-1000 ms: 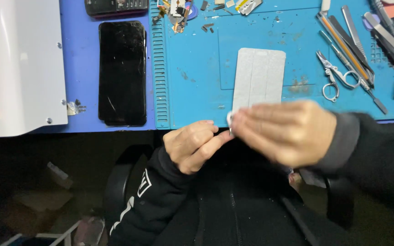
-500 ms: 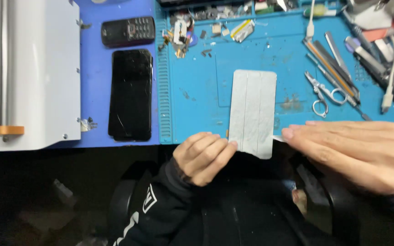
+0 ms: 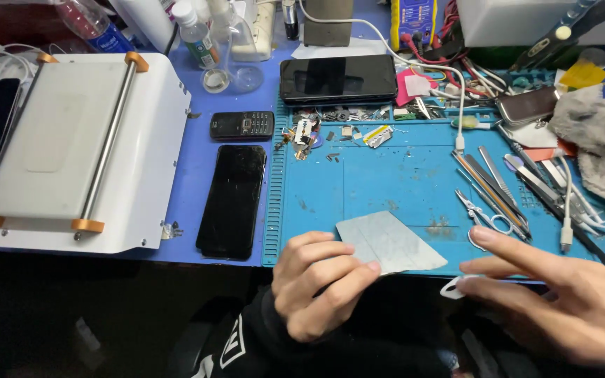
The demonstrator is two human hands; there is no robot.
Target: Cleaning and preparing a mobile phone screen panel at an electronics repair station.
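A cluttered bench carries a blue mat (image 3: pixel 414 182) strewn with tools. At the mat's near edge, the left hand (image 3: pixel 320 283) pinches a grey sheet (image 3: pixel 390 241) by its corner. The right hand (image 3: pixel 561 301), fingers spread, pinches a white tab (image 3: pixel 453 287) just beyond that edge.

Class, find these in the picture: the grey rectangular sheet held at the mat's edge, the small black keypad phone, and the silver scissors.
Grey rectangular sheet (image 3: pixel 393 241), head view, on its flat middle.
Small black keypad phone (image 3: pixel 241 125), head view, on its keypad.
Silver scissors (image 3: pixel 483 214), head view, near the pivot.
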